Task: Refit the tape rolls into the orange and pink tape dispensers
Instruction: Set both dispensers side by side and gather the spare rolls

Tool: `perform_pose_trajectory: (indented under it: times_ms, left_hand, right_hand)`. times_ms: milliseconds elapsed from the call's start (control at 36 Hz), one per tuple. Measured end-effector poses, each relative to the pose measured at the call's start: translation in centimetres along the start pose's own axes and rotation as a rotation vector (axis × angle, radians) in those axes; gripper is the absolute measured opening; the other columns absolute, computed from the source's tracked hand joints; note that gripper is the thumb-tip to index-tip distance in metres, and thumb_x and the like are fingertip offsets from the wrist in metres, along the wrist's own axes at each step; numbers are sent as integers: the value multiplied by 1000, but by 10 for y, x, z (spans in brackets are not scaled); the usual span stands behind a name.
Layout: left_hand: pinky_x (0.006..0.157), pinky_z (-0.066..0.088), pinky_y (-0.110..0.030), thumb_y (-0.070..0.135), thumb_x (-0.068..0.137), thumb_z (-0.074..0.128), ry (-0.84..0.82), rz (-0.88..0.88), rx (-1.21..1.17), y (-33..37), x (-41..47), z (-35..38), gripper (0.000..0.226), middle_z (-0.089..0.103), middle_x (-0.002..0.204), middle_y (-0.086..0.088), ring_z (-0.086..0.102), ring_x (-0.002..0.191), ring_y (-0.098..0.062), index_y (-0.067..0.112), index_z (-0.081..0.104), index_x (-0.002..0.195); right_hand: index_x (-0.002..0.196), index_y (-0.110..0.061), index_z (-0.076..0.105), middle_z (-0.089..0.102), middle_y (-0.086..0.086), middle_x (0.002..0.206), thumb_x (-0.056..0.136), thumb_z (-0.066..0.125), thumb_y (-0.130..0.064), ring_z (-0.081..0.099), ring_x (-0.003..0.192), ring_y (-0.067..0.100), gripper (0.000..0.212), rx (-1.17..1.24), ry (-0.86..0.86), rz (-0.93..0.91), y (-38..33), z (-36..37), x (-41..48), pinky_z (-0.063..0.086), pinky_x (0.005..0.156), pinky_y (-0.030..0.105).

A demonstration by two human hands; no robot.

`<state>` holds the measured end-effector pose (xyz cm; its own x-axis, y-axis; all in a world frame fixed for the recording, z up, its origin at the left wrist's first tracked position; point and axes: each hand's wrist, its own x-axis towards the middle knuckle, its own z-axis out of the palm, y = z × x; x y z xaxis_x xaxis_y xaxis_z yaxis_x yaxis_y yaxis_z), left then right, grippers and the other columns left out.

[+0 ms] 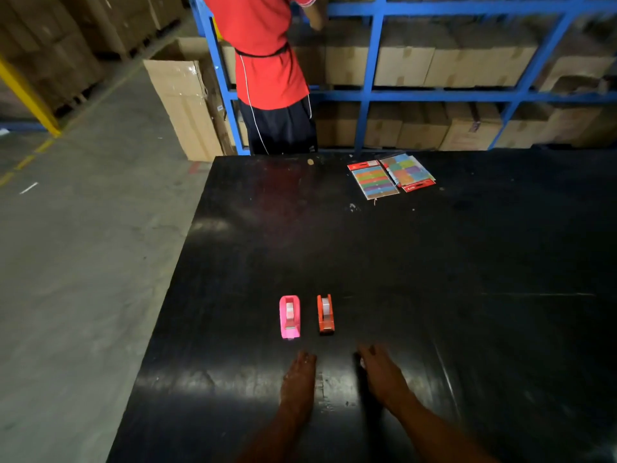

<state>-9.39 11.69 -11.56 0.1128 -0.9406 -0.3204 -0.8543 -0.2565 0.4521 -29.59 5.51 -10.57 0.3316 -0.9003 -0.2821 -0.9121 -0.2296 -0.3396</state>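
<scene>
A pink tape dispenser and an orange tape dispenser stand side by side on the black table, pink on the left. Each shows a pale tape roll seated in its cradle. My left hand rests flat on the table just below the pink dispenser, fingers extended, holding nothing. My right hand lies flat to the lower right of the orange dispenser, also with nothing in it. Neither hand touches a dispenser.
Two packs of coloured sticky notes lie at the table's far side. A person in a red shirt stands beyond the far edge at blue shelving full of cardboard boxes. An open carton stands on the concrete floor, left.
</scene>
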Motion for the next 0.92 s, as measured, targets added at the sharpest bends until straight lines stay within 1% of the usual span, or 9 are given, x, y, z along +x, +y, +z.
perform_pose_trajectory:
  times_ms: [111, 194, 250, 444, 500, 583, 722, 833, 917]
  left_hand:
    - [110, 42, -33, 12, 98, 45, 15, 9, 1, 0, -5, -8, 46, 38, 151, -7, 49, 131, -22, 20, 38, 142]
    - [97, 51, -29, 12, 97, 43, 43, -37, -60, -2, -7, -18, 38, 49, 139, -1, 60, 113, -16, 26, 44, 133]
    - [96, 50, -27, 17, 99, 41, 61, -49, -84, -5, -9, -25, 33, 55, 132, 0, 60, 111, -15, 25, 49, 130]
    - [100, 42, -29, 23, 86, 58, 162, 44, -124, -50, -1, -48, 42, 57, 127, 1, 51, 117, -16, 29, 57, 127]
    - [98, 43, -35, 30, 86, 50, 190, 58, -49, -65, 2, -57, 40, 59, 124, 3, 49, 116, -19, 28, 59, 124]
    - [96, 46, -39, 36, 91, 39, 203, 20, -63, -93, 13, -70, 39, 61, 123, -2, 54, 116, -25, 21, 63, 118]
    - [84, 52, -39, 23, 90, 55, 145, -42, -122, -122, 36, -97, 30, 53, 130, -7, 63, 105, -28, 18, 57, 120]
    - [81, 53, -38, 23, 87, 58, 129, -118, -176, -135, 56, -114, 26, 51, 132, -6, 64, 99, -31, 20, 56, 113]
    - [90, 48, -36, 24, 90, 58, 106, -116, -166, -136, 74, -120, 30, 54, 134, -7, 60, 112, -29, 19, 57, 120]
  right_hand:
    - [91, -24, 57, 63, 4, 94, 95, 41, -47, 60, 84, 19, 28, -34, -15, 9, -6, -4, -1, 50, 85, 41]
    - [114, -22, 55, 58, 5, 114, 97, 43, -29, 58, 96, 19, 21, 22, -100, 13, -11, -6, 0, 49, 88, 33]
    - [126, -23, 49, 52, 4, 124, 94, 50, -21, 56, 102, 17, 31, -2, -190, -23, -18, -10, 2, 47, 86, 26]
    - [115, -35, 49, 51, -3, 125, 85, 61, -41, 52, 99, 12, 33, 39, -364, -153, -70, -8, 17, 44, 84, 26]
    - [115, -35, 50, 53, -6, 124, 86, 58, -45, 54, 105, 12, 32, 54, -352, -200, -85, -4, 23, 45, 88, 28]
    - [108, -33, 53, 57, -6, 114, 90, 52, -45, 55, 98, 11, 22, 63, -303, -254, -113, 1, 33, 49, 87, 31]
    - [118, -20, 56, 58, 4, 123, 93, 51, -35, 58, 110, 23, 30, 40, -140, -288, -163, 4, 58, 47, 93, 36]
    - [109, -19, 60, 60, 3, 118, 88, 54, -26, 56, 110, 25, 23, -58, -48, -288, -191, 7, 83, 42, 92, 38]
    - [106, -19, 62, 61, 2, 114, 86, 54, -20, 56, 108, 25, 21, -116, -29, -281, -204, 5, 100, 43, 92, 39]
